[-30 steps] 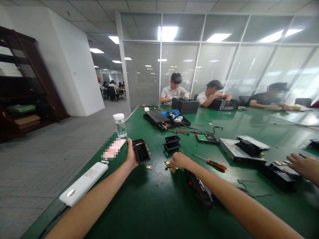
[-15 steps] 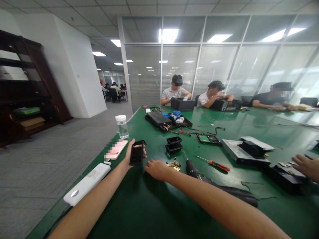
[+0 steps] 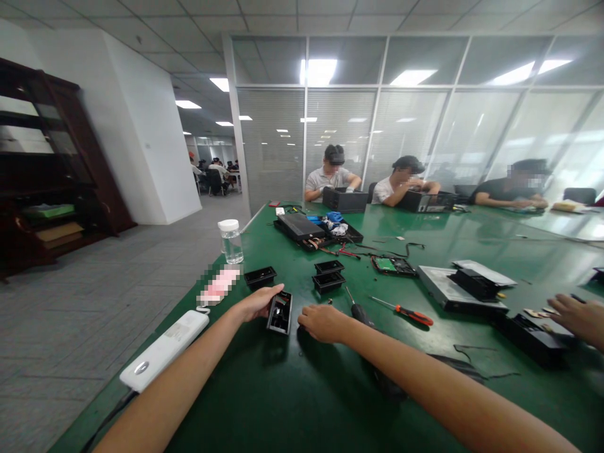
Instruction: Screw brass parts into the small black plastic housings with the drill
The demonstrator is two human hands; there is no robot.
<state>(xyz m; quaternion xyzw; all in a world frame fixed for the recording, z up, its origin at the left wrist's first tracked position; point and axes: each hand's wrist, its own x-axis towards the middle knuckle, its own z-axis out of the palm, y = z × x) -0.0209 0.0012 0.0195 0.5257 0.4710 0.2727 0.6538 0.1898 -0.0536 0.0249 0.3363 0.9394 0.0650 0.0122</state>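
My left hand [image 3: 257,304] is closed on the edge of a black rectangular plastic housing [image 3: 281,313], tilted so that its open hollow side faces me. Just right of it, my right hand [image 3: 323,323] has its fingers curled together above the green table; whether a small part is between them cannot be made out. One small brass-coloured piece [image 3: 329,301] shows behind that hand. A similar black housing [image 3: 260,277] lies behind my left hand. Two more, a nearer one [image 3: 328,282] and a farther one [image 3: 329,267], lie beyond my right hand.
A power drill [image 3: 361,313] lies partly under my right forearm, near an orange-handled screwdriver [image 3: 414,315]. A white power strip [image 3: 165,349] and a water jar [image 3: 231,241] line the left edge. Another person's hand [image 3: 578,314] is at right. Several people sit opposite.
My left hand has moved right and turned the housing, uncovering the similar one behind it. My right hand has shifted right, over where the small brass pieces lay.
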